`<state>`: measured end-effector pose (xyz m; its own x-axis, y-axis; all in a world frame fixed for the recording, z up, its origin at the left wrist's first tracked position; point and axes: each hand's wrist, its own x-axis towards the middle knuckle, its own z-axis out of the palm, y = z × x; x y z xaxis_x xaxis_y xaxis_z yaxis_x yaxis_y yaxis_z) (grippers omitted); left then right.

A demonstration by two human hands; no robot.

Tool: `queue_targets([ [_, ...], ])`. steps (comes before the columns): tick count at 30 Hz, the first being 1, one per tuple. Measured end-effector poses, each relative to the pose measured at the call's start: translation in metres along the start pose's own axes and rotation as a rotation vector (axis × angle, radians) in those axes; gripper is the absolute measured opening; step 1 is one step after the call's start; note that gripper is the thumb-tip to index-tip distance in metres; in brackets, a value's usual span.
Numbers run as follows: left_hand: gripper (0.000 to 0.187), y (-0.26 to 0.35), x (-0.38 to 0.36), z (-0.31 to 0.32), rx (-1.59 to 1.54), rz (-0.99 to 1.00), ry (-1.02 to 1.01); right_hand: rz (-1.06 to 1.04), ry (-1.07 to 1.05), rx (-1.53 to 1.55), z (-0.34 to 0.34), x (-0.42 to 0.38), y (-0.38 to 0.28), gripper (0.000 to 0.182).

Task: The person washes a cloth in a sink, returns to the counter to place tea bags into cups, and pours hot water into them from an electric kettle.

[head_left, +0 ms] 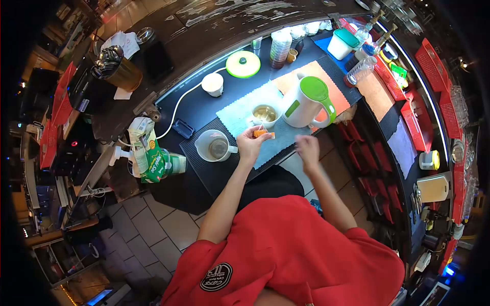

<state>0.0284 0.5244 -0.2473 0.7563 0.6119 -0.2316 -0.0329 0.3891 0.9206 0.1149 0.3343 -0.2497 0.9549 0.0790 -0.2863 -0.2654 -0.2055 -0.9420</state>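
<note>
My left hand point(248, 148) pinches a small orange-and-white paper packet point(262, 134) between thumb and fingers. Just beyond it stands a white cup point(256, 122) with pale liquid inside. My right hand point(308, 149) hovers to the right, apart from the packet; its fingers are smeared by motion. A white electric kettle point(295, 115) with a green lid stands upright behind that hand. To the left of my left hand is a clear measuring jug point(203, 146), its handle pointing toward my wrist.
The cup and kettle are on a light blue cloth point(235, 113). A green-and-white bag point(152, 162) stands at the counter's left end. A white cord runs to a small white device point(212, 84), near a green-rimmed lid point(243, 64). Red baskets point(433, 64) line the right side.
</note>
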Motion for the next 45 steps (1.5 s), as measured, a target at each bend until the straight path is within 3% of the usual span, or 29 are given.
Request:
queue_targets([
  [1,0.038,-0.001,-0.001,0.000,-0.008,0.005,-0.004,0.138,-0.313,0.177,0.015,-0.017,-0.005,0.043],
  [4,0.038,-0.004,-0.005,0.001,-0.020,0.006,-0.014,0.167,-0.565,0.513,0.047,-0.019,-0.012,0.046],
  [8,0.037,-0.001,-0.008,0.003,-0.230,-0.064,0.018,0.019,-0.511,0.361,0.070,-0.007,-0.016,0.027],
  [14,0.034,-0.009,-0.010,-0.007,-0.210,-0.018,0.017,0.000,-0.551,0.307,0.075,-0.006,-0.015,0.028],
  [23,0.033,0.003,-0.022,0.000,-0.017,-0.081,0.111,0.014,-0.390,0.281,0.077,-0.017,-0.023,0.019],
  [29,0.029,0.001,-0.019,0.004,0.207,-0.069,0.088,-0.067,-0.467,0.203,0.074,-0.019,-0.018,0.014],
  [33,0.021,0.011,-0.020,0.017,0.013,-0.205,0.084,-0.435,-0.313,-0.201,0.075,-0.032,-0.026,0.015],
  [34,0.021,0.012,-0.020,0.017,0.012,-0.204,0.082,-0.437,-0.312,-0.201,0.074,-0.033,-0.024,0.015],
  [38,0.020,0.017,-0.016,0.014,0.617,-0.026,0.087,-0.479,-0.436,-0.312,0.072,-0.032,-0.020,0.021],
  [39,0.020,0.016,-0.014,0.014,0.616,-0.022,0.089,-0.374,-0.388,-0.267,0.072,-0.033,-0.021,0.021],
  [41,0.020,0.012,-0.012,0.018,0.915,0.376,0.315,-0.273,-0.342,-0.224,0.070,-0.034,-0.022,0.021],
  [43,0.020,0.008,-0.010,0.020,1.194,0.784,0.547,-0.252,0.023,-0.074,0.063,-0.032,-0.024,0.026],
  [45,0.020,0.010,-0.004,0.016,1.139,0.743,0.461,-0.342,0.403,-0.050,0.056,-0.016,-0.018,0.038],
])
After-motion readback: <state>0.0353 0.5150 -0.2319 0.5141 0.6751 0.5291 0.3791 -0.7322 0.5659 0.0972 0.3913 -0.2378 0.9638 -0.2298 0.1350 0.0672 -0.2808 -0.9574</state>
